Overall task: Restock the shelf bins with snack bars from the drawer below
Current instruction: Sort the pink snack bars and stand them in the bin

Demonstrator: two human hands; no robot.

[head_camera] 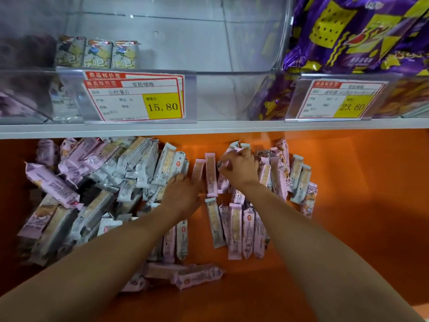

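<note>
The snack bars [235, 228] lie in the orange drawer [348, 205] under the shelf, in pink and grey wrappers. A loose heap [104, 182] fills the drawer's left side, and neater rows lie side by side in the middle. The right grip [239, 168] is at the far end of the middle rows, its fingers curled round a small bundle [222, 164] of pink bars. More bars lie just beside and below it. The left grip [183, 191] rests at the heap's right edge. Its fingertips are buried among the wrappers, so I cannot tell whether it pinches anything.

Above the white shelf edge [209, 130] is a clear bin [232, 96] holding three small packs [97, 54] at its left. It carries a price tag [139, 98] reading 15.80. The bin to the right is full of purple bags [359, 36].
</note>
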